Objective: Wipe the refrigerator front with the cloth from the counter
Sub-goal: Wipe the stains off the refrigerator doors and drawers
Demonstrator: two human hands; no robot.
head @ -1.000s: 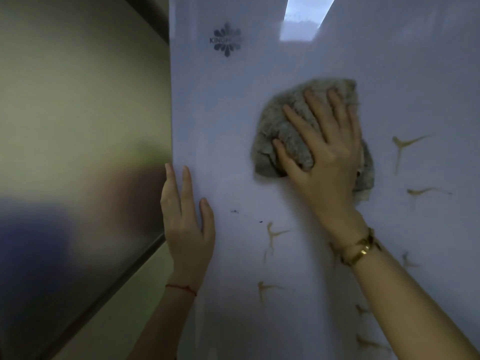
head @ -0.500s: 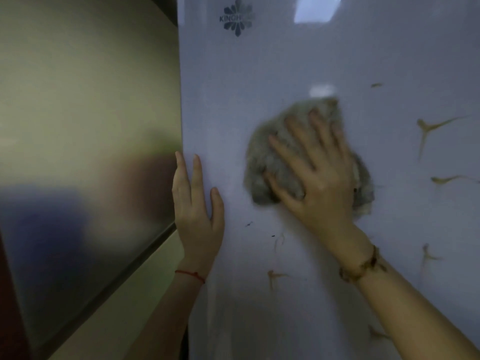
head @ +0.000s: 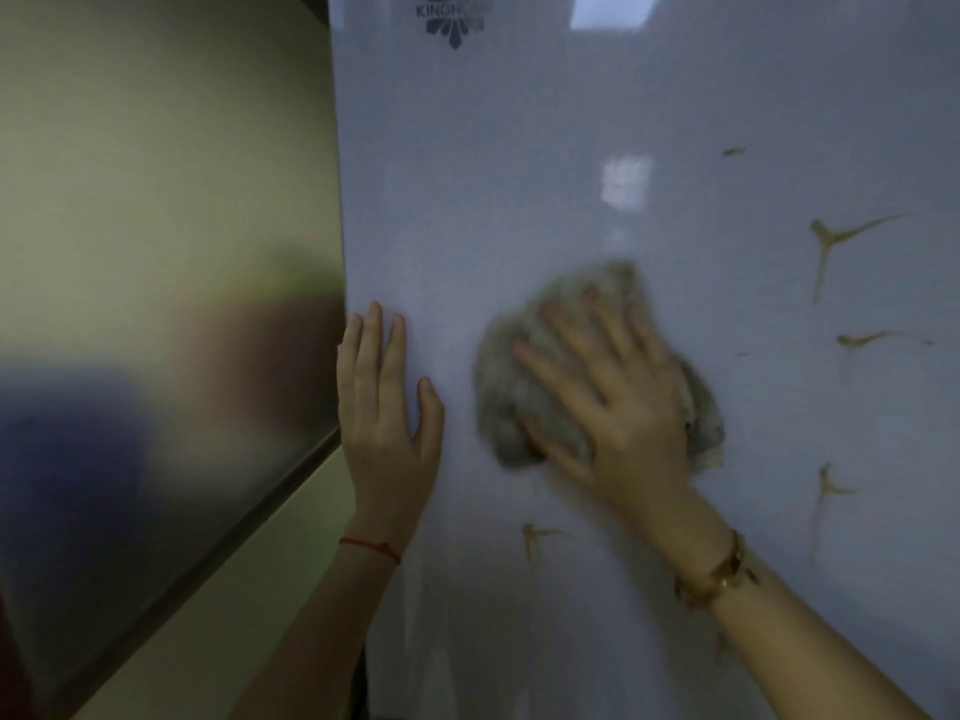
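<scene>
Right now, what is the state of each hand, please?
Left hand: open, flat on the refrigerator front, holding nothing.
Right hand: open, fingers spread, pressing the cloth against the front.

Cloth (head: 524,402) flat on the refrigerator front (head: 519,174), under the right hand (head: 618,407); left hand (head: 384,423) left of the cloth.

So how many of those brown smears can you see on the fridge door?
6: a small one top right, a forked one, one right of the cloth, one lower right, one below the cloth, one faint by the forearm. Others may be hidden.
</scene>
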